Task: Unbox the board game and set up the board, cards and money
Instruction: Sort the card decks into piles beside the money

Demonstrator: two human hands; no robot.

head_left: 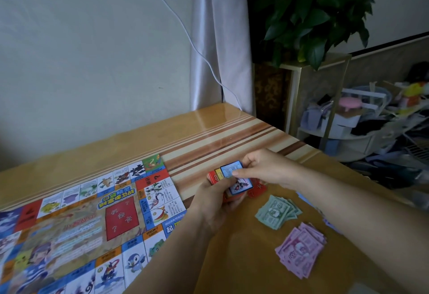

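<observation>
Bare striped tabletop (216,138) lies free btwn board (81,219) at left & far wall. Left hand (216,201) & right hand (264,170), both gripping cards (239,184), block mid-table. Green notes (276,212) & pink notes (301,249) crowd the right, w/ a narrow gap btwn the piles.
</observation>
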